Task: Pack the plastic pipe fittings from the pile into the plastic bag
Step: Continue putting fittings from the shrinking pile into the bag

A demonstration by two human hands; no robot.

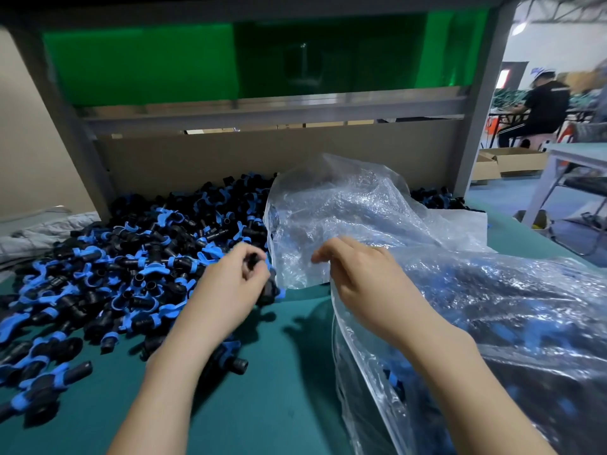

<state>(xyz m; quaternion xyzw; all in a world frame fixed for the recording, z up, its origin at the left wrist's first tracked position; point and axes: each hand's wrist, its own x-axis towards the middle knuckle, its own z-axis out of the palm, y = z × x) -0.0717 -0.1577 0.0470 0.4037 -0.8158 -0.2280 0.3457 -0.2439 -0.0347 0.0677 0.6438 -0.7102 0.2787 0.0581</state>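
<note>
desk (282, 382): green surface. the pile of pipe fittings (131, 264), black bodies with blue collars, covers the left half and runs back to a cardboard panel (230, 156). a few strays lie near your left forearm.

your left hand (230, 287) sits at the pile's right edge, just beside the bag's mouth. its fingers (244, 254) are curled and pinching a black fitting (255, 261). more fittings lie touching the hand's far side.

your right hand (358, 277) is at the plastic bag (492, 310). thumb and fingers (348, 246) are pressed together on a fold of the clear film at the opening, holding it off the desk.

the bag lies crumpled on the right half of the desk, its upper flap standing against the pile. blue and black fittings show through the film in its lower part, blurred; count not readable.

background: green panel (141, 60) above the cardboard, a seated person (542, 106) far right, cardboard boxes (512, 160) on the floor.
</note>
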